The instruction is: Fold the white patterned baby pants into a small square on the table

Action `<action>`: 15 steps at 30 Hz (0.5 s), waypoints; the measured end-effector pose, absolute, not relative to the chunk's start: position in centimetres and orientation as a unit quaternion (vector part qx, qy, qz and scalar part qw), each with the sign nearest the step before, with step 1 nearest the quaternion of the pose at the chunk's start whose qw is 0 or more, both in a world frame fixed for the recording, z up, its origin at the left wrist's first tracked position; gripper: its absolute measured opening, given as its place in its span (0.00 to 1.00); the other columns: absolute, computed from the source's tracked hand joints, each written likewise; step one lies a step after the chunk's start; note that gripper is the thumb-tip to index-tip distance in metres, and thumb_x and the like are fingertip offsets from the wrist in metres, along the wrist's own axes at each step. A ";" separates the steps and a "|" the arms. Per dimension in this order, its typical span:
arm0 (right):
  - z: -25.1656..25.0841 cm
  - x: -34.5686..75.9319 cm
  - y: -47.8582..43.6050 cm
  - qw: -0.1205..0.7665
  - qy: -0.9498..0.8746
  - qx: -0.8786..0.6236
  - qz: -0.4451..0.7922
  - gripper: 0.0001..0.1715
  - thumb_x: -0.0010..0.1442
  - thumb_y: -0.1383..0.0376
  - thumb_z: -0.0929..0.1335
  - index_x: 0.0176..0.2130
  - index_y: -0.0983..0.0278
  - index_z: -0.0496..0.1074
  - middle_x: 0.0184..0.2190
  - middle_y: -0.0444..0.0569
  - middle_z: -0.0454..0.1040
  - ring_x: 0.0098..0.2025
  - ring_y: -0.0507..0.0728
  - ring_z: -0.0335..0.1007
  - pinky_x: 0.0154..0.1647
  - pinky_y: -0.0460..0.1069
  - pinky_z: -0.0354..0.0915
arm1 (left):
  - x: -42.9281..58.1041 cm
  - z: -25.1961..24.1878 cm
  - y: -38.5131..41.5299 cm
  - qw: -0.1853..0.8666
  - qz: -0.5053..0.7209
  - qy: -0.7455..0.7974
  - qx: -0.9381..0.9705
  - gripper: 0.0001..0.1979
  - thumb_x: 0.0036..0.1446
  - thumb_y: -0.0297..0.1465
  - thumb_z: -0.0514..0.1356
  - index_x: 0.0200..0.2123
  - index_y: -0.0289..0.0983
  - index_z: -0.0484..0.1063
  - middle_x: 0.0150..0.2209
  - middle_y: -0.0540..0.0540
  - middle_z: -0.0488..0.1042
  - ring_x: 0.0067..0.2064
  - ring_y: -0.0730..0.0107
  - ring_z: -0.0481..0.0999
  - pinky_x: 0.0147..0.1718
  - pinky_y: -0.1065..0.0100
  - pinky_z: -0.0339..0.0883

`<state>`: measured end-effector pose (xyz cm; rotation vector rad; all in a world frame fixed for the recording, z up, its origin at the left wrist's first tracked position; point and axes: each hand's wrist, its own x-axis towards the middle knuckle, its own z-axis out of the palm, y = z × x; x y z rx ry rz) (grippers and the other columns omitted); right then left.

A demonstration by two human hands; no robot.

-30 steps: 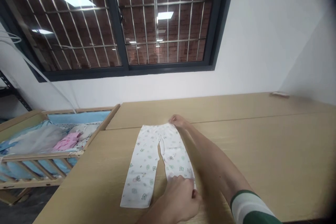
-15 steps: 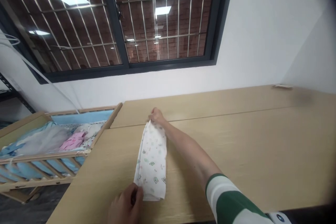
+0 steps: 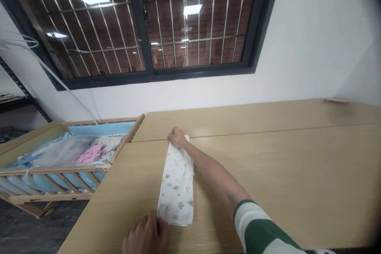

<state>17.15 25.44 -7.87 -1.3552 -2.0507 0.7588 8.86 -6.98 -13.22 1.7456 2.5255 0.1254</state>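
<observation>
A white cloth (image 3: 177,184) with small green and brown prints lies folded into a long strip on the wooden tabletop. My right hand (image 3: 177,135) pinches its far left corner, fingers closed, the forearm reaching in from the lower right. At the near left corner, my left hand (image 3: 145,235) is closed with thumb and forefinger on the cloth's edge; its lower part is cut off by the frame. The strip lies stretched lengthwise between both hands.
A wooden crib (image 3: 59,174) with blue lining stands left of the table (image 3: 268,174), holding a pink cloth (image 3: 91,154) and other bedding. Behind the table are a white wall and a barred window (image 3: 154,27). A small flat object (image 3: 336,100) lies at the far right corner.
The cloth's layers have been drawn into a neater strip, its left edge now straighter. Both hands stay at its left corners. The camera view has shifted slightly left.
</observation>
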 end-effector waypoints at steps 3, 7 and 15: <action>-7.2 17.6 23.6 0.276 -0.792 -0.469 0.277 0.09 0.62 0.68 0.66 0.45 0.64 0.68 0.40 0.51 0.76 0.40 0.56 0.71 0.39 0.47 0.63 | 8.0 -14.9 -7.4 -0.102 0.145 0.751 0.636 0.11 0.64 0.39 0.53 0.39 0.43 0.74 0.40 0.42 0.81 0.42 0.53 0.80 0.37 0.59 0.71; -6.9 19.4 17.2 0.209 -0.894 -0.267 0.292 0.23 0.64 0.58 0.69 0.56 0.64 0.68 0.54 0.56 0.74 0.52 0.60 0.72 0.51 0.51 0.65 | 8.1 -17.0 -7.8 -0.212 0.240 0.592 0.739 0.19 0.64 0.38 0.57 0.57 0.43 0.69 0.54 0.40 0.77 0.50 0.55 0.78 0.46 0.58 0.74; -11.1 23.3 6.8 0.037 -0.960 -0.033 0.275 0.36 0.72 0.52 0.58 0.72 0.62 0.50 0.72 0.55 0.50 0.74 0.58 0.40 0.73 0.55 0.40 | 10.1 -21.9 -8.8 -0.332 0.213 0.552 0.734 0.22 0.58 0.44 0.61 0.54 0.42 0.73 0.51 0.36 0.78 0.52 0.46 0.78 0.47 0.53 0.73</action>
